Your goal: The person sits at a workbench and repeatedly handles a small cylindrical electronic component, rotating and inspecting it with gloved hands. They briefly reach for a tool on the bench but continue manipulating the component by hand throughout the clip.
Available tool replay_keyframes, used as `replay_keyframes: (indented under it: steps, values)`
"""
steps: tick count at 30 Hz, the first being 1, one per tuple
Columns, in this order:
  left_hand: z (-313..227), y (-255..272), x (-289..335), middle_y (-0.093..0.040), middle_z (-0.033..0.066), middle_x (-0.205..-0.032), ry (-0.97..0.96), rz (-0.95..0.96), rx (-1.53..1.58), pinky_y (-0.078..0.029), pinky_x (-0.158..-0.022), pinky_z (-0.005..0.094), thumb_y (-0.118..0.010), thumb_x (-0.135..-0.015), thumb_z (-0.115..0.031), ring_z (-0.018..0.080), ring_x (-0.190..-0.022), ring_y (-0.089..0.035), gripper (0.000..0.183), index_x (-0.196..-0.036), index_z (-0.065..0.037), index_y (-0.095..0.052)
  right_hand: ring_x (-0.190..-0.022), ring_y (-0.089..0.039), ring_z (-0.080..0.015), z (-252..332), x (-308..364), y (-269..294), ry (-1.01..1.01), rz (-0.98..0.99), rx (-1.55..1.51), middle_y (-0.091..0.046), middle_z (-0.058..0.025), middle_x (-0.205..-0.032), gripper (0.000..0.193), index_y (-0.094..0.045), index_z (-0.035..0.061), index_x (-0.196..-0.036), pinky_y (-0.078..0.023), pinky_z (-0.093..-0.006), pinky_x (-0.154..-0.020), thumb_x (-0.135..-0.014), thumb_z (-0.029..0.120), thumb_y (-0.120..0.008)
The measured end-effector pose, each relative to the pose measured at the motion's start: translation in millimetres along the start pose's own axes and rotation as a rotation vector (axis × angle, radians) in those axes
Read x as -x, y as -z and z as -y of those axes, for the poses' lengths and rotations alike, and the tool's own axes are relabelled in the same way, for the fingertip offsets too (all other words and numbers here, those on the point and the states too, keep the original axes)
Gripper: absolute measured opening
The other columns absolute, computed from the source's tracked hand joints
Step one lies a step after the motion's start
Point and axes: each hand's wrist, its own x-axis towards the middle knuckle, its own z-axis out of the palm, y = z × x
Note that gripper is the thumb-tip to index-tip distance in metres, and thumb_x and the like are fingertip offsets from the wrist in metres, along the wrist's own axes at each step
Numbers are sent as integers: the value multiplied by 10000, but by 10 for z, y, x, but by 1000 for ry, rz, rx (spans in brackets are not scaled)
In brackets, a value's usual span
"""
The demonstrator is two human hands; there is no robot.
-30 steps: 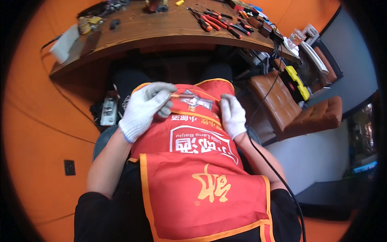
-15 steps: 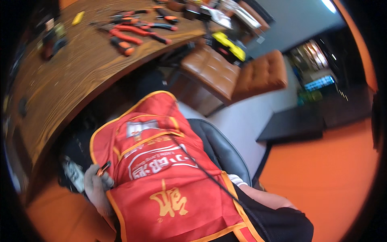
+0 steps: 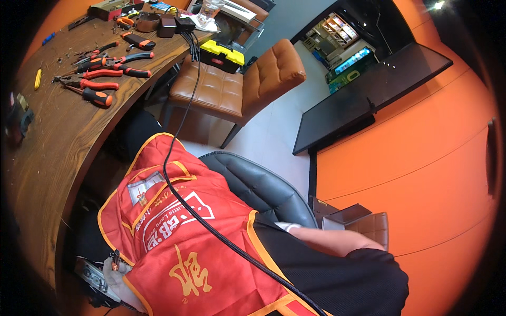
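My left hand (image 3: 117, 278), in a light grey glove, is low on the left beside the red apron (image 3: 226, 274). Its fingers are closed round a small dark piece with a copper-orange part (image 3: 115, 258), whose kind I cannot make out. Just left of that hand is a silver metal object (image 3: 95, 275), partly in shadow. My right arm reaches out over the dark grey chair (image 3: 263, 184). Only the white glove cuff of my right hand (image 3: 286, 226) shows; the apron and black sleeve hide its fingers.
Several pliers (image 3: 100, 84) and a screwdriver (image 3: 97, 97) lie on the wooden table (image 3: 52, 142). A black cable (image 3: 184, 203) runs from the table across my apron. A brown chair (image 3: 211, 92) bears a yellow-and-black toolbox (image 3: 221, 55). Beyond, a black screen (image 3: 369, 100) leans by the orange wall.
My view has swung to the right, so the table, chair and apron sit further left. More of the orange wall shows. My left hand still grips the small dark piece.
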Motion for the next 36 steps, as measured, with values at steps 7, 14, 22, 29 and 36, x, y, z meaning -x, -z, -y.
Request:
replay_keyframes:
  steps: [7,14,22,29,36]
  values:
    - [-51,-249,14,-688,94,-1192,-7,-172,-216,-549,-890,283,-614,-1032,-140,167,-995,-664,328,-1347,-48,-628,-924,-719,-327,501,1528,1992,-104,-144,520,-741,-146,-996,406,-720,67,-1076,-565,-431,-797,-869,414,-758]
    - [52,-681,-241,-680,53,-1076,-188,-356,-429,-533,-782,255,-574,-1068,-165,121,-880,-634,293,-1331,-53,-637,-933,-696,-437,57,2679,3028,-191,-1206,536,-735,-210,-988,503,-689,64,-1051,-550,-467,-808,-786,466,-832]
    - [55,-860,-707,-668,52,-1066,-130,-15,-402,-520,-764,251,-576,-1073,-178,115,-862,-616,301,-1340,-50,-626,-975,-716,-295,-1356,3736,2366,-337,-1993,216,-754,-132,-1020,594,-677,69,-1173,-540,-390,-876,-822,518,-844]
    - [117,-946,-921,-655,50,-1055,-45,156,-331,-507,-746,247,-579,-1078,-192,109,-843,-597,309,-1349,-47,-614,-1153,-681,-418,-2081,4546,1289,-1196,-1761,100,-728,-237,-1189,617,-648,70,-1276,-525,-482,-967,-833,473,-797]
    - [173,-962,-1076,-642,48,-1045,33,255,-276,-495,-728,243,-581,-1084,-206,103,-823,-578,320,-1358,-44,-602,-1156,-699,-426,-3046,4948,617,-1578,-1409,-205,-705,-296,-1239,643,-684,-16,-1261,-530,-491,-976,-808,419,-824]
